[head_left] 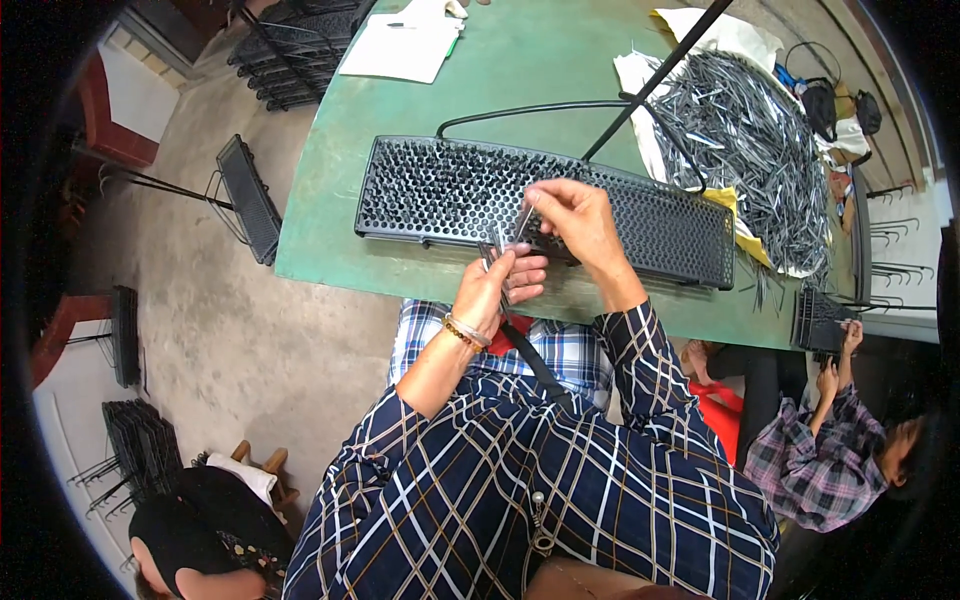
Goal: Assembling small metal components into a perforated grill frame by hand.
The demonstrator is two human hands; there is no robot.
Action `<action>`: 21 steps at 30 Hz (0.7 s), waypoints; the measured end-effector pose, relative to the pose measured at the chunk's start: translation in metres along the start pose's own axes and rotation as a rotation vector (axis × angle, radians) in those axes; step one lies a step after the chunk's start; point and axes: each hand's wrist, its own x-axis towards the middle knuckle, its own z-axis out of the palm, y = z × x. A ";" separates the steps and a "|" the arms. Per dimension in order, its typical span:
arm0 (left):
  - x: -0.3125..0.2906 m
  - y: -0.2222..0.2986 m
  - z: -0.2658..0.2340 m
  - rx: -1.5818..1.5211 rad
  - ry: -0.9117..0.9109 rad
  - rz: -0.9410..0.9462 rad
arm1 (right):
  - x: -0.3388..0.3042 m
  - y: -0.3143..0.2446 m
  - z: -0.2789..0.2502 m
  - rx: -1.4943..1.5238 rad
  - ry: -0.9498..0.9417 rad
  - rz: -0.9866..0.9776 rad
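Observation:
A long black rack (660, 235) with rows of round holes lies on the green table in front of me. Its left half is filled with dark upright pieces; many holes on the right half stand bare. My left hand (488, 285), a beaded bracelet on its wrist, is closed around a small bunch of thin metal pieces (497, 245) at the rack's near edge. Just above that bunch, my right hand (585, 225) pinches one slender metal piece (525, 218) between thumb and fingertips, over the rack's middle.
A large heap of thin pointed metal pieces (750, 150) spreads on cloth at the right. A black rod (660, 75) rises behind the rack. Paper with a pen (400, 45) lies far left. A co-worker (820, 450) handles another rack at right; another person (210, 530) is lower left.

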 end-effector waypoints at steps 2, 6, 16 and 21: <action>0.000 0.000 0.000 -0.008 0.002 0.001 | 0.010 0.001 0.002 0.004 0.104 -0.118; 0.001 -0.001 0.004 0.015 0.004 -0.029 | 0.025 0.004 0.012 -0.039 0.166 -0.226; 0.001 -0.005 0.001 0.001 -0.007 -0.062 | 0.034 0.011 0.023 -0.183 0.211 -0.366; 0.002 -0.004 0.001 -0.012 -0.008 -0.062 | 0.032 0.008 0.025 -0.159 0.230 -0.314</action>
